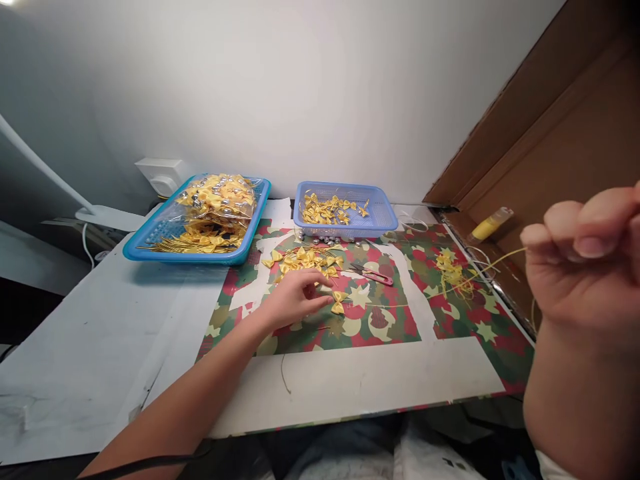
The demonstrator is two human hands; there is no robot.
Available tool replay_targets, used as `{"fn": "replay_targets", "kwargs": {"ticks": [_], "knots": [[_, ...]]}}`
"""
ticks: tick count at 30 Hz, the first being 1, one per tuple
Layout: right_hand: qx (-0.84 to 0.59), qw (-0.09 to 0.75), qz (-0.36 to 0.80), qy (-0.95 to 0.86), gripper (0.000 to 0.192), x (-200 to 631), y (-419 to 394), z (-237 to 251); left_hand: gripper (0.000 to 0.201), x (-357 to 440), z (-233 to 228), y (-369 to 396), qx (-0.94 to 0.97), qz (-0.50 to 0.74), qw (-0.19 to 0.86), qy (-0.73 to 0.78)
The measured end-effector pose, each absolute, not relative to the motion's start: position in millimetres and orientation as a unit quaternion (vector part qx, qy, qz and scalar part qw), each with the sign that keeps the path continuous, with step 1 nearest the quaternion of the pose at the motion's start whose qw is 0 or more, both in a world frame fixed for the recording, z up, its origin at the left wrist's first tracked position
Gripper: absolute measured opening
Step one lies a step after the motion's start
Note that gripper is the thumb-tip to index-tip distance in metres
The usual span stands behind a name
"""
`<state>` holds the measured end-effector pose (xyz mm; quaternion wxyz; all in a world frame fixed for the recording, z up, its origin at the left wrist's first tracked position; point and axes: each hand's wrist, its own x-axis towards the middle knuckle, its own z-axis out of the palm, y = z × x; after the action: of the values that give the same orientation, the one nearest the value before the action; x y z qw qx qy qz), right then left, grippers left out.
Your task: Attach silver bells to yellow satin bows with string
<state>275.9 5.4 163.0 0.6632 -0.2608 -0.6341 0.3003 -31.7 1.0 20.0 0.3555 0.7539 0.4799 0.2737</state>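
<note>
Yellow bow [338,302] lay just right of the middle of the frame on the patterned sheet [380,327], at the thumb tip of my left hand [325,291]; I could not tell whether they touched. My left forearm reached up from the lower left, palm turned down, with thumb and forefinger apart and a gap between them. My right hand [593,250] was raised at the right edge, fingers curled together and clamped on a yellow thread [493,265], their tips partly out of frame.

I saw the bow's long axis run up and down the frame, one loop toward the top, the other toward the bottom. The thread slanted down leftward from my right hand, toward the bow.

At upper left, a blue basket [131,250] held a clear bag [217,197] of yellow bows and silver beads, with gold-stemmed bows loose under it. At upper centre, a smaller basket [383,213] held more bows, silver beads [327,239] showing along its near side.
</note>
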Motion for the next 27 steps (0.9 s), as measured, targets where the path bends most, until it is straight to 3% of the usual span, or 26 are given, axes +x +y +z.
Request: {"fn": "replay_targets", "kwargs": {"ticks": [5, 10, 14, 21, 27], "knots": [[-0.238, 0.659, 0.363, -0.614, 0.018, 259, 10, 144, 0.018, -36, 27, -1, 0.802, 0.119, 0.384, 0.443], [-0.28, 0.61, 0.41, -0.617, 0.014, 251, 22, 105, 0.017, -29, 27, -6, 0.812, 0.098, 0.385, 0.428], [-0.354, 0.54, 0.449, -0.618, 0.021, 244, 29, 73, 0.017, -29, 24, -3, 0.804, 0.141, 0.322, 0.48], [-0.395, 0.457, 0.515, -0.608, 0.022, 232, 36, 33, 0.014, -36, 13, 7, 0.753, 0.304, 0.116, 0.572], [-0.41, 0.421, 0.552, -0.591, 0.022, 228, 34, 22, 0.025, -38, 20, 34, 0.771, 0.283, 0.074, 0.566]]}}
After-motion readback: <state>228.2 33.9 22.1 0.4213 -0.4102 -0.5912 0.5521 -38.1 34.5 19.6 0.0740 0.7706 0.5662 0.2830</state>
